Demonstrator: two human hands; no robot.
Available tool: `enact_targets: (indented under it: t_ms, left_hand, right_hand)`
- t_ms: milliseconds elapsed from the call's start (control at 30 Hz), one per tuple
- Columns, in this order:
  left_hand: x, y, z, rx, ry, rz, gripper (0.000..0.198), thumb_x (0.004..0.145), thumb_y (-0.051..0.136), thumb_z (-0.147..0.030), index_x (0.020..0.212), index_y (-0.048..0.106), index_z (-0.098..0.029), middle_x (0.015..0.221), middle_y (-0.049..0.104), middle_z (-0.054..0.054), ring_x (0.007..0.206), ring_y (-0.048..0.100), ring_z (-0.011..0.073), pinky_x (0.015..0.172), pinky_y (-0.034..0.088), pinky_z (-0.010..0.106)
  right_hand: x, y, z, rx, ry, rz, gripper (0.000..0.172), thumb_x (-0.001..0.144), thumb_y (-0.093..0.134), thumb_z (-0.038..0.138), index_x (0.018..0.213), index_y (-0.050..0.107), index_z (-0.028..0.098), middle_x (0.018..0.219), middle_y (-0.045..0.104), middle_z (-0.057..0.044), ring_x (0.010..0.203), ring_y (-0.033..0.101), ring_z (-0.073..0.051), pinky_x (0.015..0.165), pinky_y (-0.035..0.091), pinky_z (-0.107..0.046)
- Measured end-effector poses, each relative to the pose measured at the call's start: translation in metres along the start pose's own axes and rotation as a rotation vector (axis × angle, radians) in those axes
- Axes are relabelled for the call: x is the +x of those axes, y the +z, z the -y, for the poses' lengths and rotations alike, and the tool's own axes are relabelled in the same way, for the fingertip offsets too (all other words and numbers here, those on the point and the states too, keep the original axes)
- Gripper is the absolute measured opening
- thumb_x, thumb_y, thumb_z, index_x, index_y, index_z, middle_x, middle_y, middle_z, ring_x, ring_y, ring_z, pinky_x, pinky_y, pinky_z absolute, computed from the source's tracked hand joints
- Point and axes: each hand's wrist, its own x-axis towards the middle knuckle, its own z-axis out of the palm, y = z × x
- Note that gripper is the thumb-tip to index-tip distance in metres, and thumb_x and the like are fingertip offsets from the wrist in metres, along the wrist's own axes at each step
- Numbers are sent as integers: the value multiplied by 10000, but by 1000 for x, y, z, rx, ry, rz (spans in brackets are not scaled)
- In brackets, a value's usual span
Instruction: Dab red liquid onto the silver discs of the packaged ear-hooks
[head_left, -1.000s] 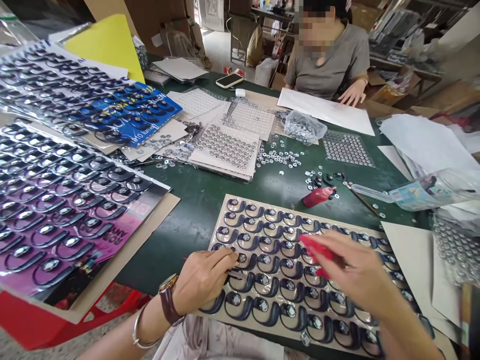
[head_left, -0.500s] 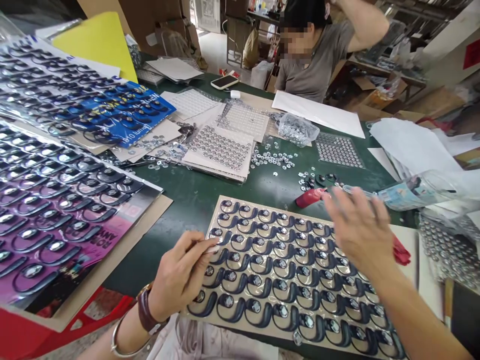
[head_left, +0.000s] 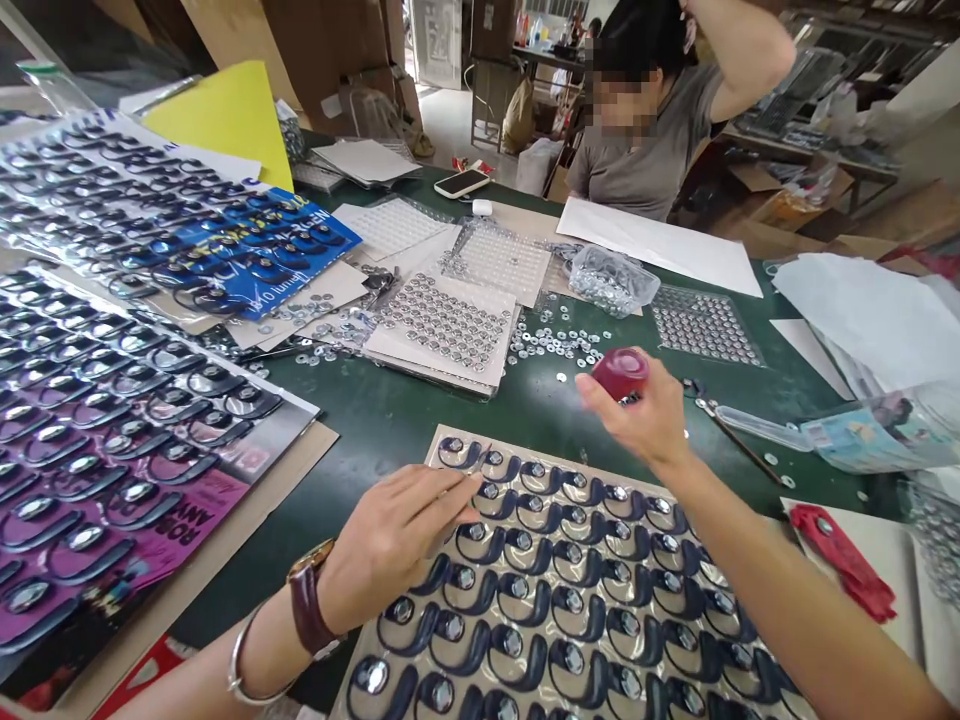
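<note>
My right hand (head_left: 649, 410) is wrapped around a small dark red bottle (head_left: 621, 372), its round end facing me, above the dark green table. My left hand (head_left: 409, 520) is pinched over the upper left of a tan card (head_left: 510, 560). Its fingertips hide whatever they hold; a thin dark tip shows just beyond them. Rows of black curved pieces (head_left: 517, 645), each with a shiny silver disc, sit under clear plastic on the card. My right forearm passes over the card's right side.
Patterned sheets of similar pieces (head_left: 142, 480) cover the left. Ahead lie a stack of disc cards (head_left: 450, 320), loose silver discs (head_left: 551, 342) and a clear tub (head_left: 611, 280). A red cloth strip (head_left: 844, 560) is at right. A person in a grey shirt (head_left: 637, 150) sits opposite.
My right hand has closed on the red bottle and lifted it off the table, leftward. My left hand has shifted to the right along the card's upper left. The view has shifted slightly.
</note>
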Motion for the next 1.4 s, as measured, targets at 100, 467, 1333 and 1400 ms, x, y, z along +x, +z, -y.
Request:
enact_targets:
  t_ms: [100, 467, 1333, 1400]
  left_hand:
    - [6, 8, 5, 56, 71, 24, 275, 910, 523, -155, 1181, 569, -161, 1058, 672, 80, 961, 639, 176, 814, 514, 311]
    - [10, 17, 4, 85, 149, -49, 192, 878, 593, -174, 1049, 634, -97, 952, 711, 61, 866, 676, 151, 826, 546, 296]
    - [5, 23, -7, 287, 305, 4, 225, 885, 551, -157, 1048, 646, -33, 993, 701, 139, 921, 681, 233, 866, 562, 372]
    - [6, 23, -8, 293, 300, 0, 224, 887, 549, -157, 1052, 644, -38, 1005, 698, 138, 927, 679, 230, 871, 560, 371]
  right_hand:
    - [-3, 22, 27, 585, 245, 142, 367, 899, 487, 429, 648, 600, 186, 560, 652, -17, 540, 619, -152, 599, 514, -291]
    - [-29, 65, 41, 765, 277, 260, 199, 829, 605, 359, 764, 646, 174, 577, 680, -1, 534, 646, -140, 567, 523, -260]
    - [-34, 69, 41, 550, -1, 224, 190, 808, 619, 371, 720, 645, 204, 561, 665, 23, 498, 606, -120, 550, 509, -255]
    - [-34, 70, 40, 540, -7, 204, 195, 808, 619, 369, 698, 642, 209, 570, 667, 24, 506, 608, -119, 544, 503, -251]
